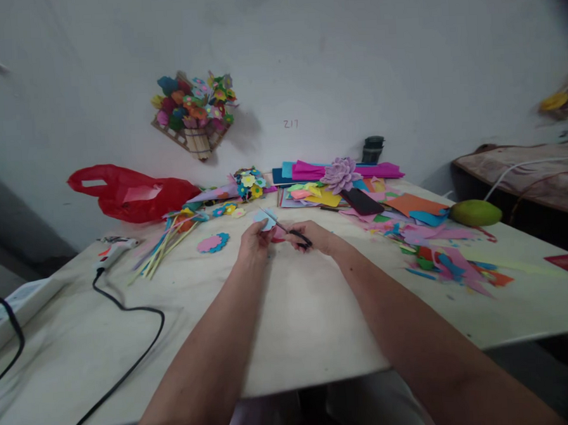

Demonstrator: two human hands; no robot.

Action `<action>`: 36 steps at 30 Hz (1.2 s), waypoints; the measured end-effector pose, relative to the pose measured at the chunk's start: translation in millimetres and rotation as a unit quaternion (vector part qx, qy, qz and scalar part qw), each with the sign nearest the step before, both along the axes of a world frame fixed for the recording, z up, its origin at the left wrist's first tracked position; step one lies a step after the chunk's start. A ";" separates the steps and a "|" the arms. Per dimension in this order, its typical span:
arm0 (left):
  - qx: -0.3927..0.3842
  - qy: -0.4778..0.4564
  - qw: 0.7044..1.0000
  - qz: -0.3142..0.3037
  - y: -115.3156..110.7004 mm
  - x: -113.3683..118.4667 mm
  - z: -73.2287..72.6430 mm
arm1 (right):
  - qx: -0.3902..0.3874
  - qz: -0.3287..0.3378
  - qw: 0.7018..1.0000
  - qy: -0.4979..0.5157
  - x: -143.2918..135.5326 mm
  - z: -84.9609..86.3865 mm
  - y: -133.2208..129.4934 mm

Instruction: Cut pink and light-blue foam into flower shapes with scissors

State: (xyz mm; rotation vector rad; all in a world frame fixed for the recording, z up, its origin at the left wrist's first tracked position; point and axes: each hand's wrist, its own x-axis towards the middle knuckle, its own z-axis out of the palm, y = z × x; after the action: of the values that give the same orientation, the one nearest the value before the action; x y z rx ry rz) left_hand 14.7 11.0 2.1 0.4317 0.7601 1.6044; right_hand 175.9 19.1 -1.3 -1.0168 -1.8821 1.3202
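Note:
Near the middle of the table my left hand [254, 241] pinches a small light-blue paper piece [264, 220] with a rounded, scalloped edge. My right hand [311, 236] is closed around black-handled scissors [302, 239], whose blades point up and left at the blue piece. A bit of pink paper [279, 234] shows between the two hands; which hand holds it I cannot tell. Left of my left hand, a pink scalloped shape and a blue scalloped shape [219, 242] lie overlapping on the table.
A glue gun [117, 251] with a black cord lies left, beyond a white power strip [25, 308]. Yellow-green sticks [164, 247] and a red plastic bag [135, 193] are at back left. Coloured scraps [451, 267], a purple flower [340, 174], a dark phone [361, 201] and a green mango-like fruit [476, 213] stand right.

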 end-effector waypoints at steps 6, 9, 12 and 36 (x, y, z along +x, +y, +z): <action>0.004 -0.003 1.000 0.004 -1.2 1.5 1.0 | 0.013 -0.007 1.000 0.008 0.6 -0.3 0.9; 0.006 -0.001 1.000 0.003 -2.4 2.1 2.8 | 0.015 -0.010 1.000 0.011 1.1 2.9 -1.8; 0.005 -0.005 1.000 0.012 -3.2 2.9 4.5 | 0.018 -0.007 1.000 0.016 1.3 5.5 -3.9; -0.031 0.002 0.999 0.017 -6.4 3.3 9.3 | -0.011 -0.009 0.998 0.062 1.6 5.8 -3.8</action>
State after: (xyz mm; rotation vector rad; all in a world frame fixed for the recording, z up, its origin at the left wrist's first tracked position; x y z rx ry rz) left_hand 18.0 4.6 11.5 0.3787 0.8225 1.6082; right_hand 177.5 15.3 4.5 -0.9395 -1.7648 1.3648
